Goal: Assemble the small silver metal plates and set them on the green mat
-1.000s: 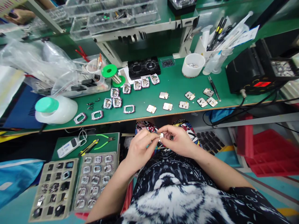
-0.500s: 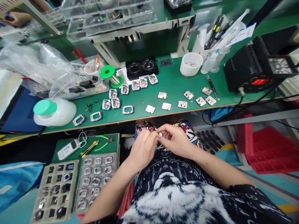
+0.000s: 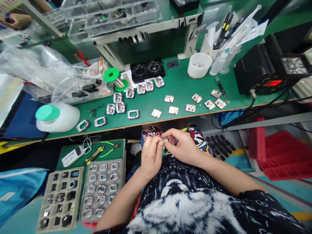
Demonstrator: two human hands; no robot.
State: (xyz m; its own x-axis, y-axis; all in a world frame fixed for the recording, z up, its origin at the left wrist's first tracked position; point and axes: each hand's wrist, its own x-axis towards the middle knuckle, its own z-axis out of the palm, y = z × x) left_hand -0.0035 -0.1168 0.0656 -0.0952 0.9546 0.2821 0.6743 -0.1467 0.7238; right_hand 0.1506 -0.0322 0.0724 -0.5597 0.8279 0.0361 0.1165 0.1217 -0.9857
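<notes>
Over my lap, just below the bench edge, both hands meet around a small flat part [image 3: 165, 139]. It looks silvery with a yellowish edge, and my fingers cover most of it. My left hand [image 3: 151, 154] pinches its left end with thumb and fingertips. From the other side, my right hand [image 3: 185, 146] grips it between thumb and curled fingers. Nearest on the bench lie several rounded silvery plates with small flex tails, one of them a plate [image 3: 156, 113] close to the front edge. Farther left sit several watch case frames, including an open purple-edged frame [image 3: 133, 114].
Tweezers [image 3: 222, 89] lie beside a black soldering station [image 3: 265, 73]. A white cup [image 3: 199, 66], a green solder spool [image 3: 111, 75] and a green-capped bottle [image 3: 58, 117] stand on the bench. Lower left are compartment trays [image 3: 83, 191] and green-handled cutters [image 3: 108, 150].
My left hand has turned and its fingers have shifted slightly, so more of the small flat part's edge shows. My right hand stays nearly in place. The view has shifted slightly.
</notes>
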